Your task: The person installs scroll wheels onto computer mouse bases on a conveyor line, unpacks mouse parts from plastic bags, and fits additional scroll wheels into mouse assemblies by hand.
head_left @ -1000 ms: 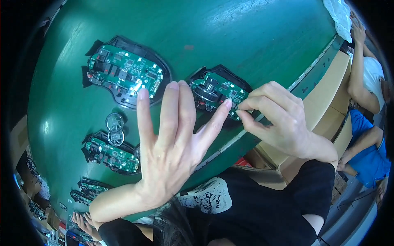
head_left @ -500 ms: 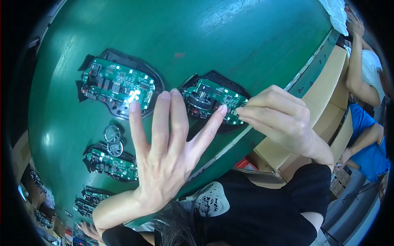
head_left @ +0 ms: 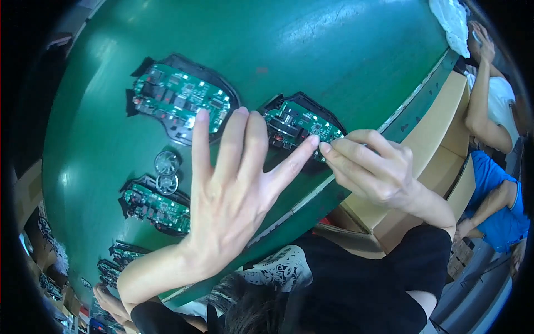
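A green circuit board (head_left: 311, 122) sits in a black plastic shell near the table's front edge, with a dark wheel (head_left: 282, 127) standing on its left part. My left hand (head_left: 222, 195) is open, its fingers spread; the thumb tip presses at the board's near side, while the fingertips reach the edge of another shelled circuit board (head_left: 186, 92) on the left. At the right end of the first board, my right hand (head_left: 378, 170) is closed in a pinch beside my left thumb. Whatever lies between those fingertips, if anything, cannot be made out.
Two loose silver-rimmed wheels (head_left: 167, 173) lie left of my left hand, by a third shelled board (head_left: 158, 207). More boards (head_left: 114, 267) and another person's hand (head_left: 108, 303) are at lower left. An open cardboard box (head_left: 439, 161) adjoins the table's edge; two people sit beyond it.
The view has shifted slightly, so the boards appear farther right. My right fingertips have moved slightly nearer my left thumb. The left hand keeps its spread pose.
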Tool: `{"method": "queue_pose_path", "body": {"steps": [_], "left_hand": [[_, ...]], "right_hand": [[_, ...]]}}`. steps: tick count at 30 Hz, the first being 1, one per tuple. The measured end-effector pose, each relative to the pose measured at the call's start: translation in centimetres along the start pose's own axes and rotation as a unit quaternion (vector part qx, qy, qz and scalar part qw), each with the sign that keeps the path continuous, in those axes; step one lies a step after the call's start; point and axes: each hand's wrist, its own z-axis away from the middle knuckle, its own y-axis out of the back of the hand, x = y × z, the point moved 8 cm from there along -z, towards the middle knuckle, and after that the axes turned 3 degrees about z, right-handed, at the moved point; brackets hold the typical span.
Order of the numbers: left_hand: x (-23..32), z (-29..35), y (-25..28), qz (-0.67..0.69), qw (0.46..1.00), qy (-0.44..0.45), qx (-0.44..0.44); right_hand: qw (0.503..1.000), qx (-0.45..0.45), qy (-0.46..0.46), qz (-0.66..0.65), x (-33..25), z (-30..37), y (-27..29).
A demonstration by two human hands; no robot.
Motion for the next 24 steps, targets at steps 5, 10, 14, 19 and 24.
{"method": "queue_pose_path", "body": {"steps": [5,10,14,19,24], "left_hand": [[-5.3,1.9,4.6,0.112,0.992,0.044,0.032],[-9.5,4.9,8.4,0.065,0.985,0.138,0.075],[-10.7,7.3,8.4,0.079,0.979,0.170,0.081],[-11.1,9.2,7.9,0.065,0.982,0.167,0.068],[-11.9,10.8,7.2,0.039,0.982,0.167,0.082]], "right_hand": [[0.993,-0.040,0.032,0.102,-3.1,0.9,-0.8],[0.991,-0.029,-0.052,0.120,3.2,-2.4,0.8],[0.968,0.028,-0.138,0.207,14.8,-7.1,1.7],[0.966,0.015,-0.158,0.205,25.2,-13.6,0.6],[0.983,0.050,-0.096,0.147,18.2,-15.2,1.7]]}}
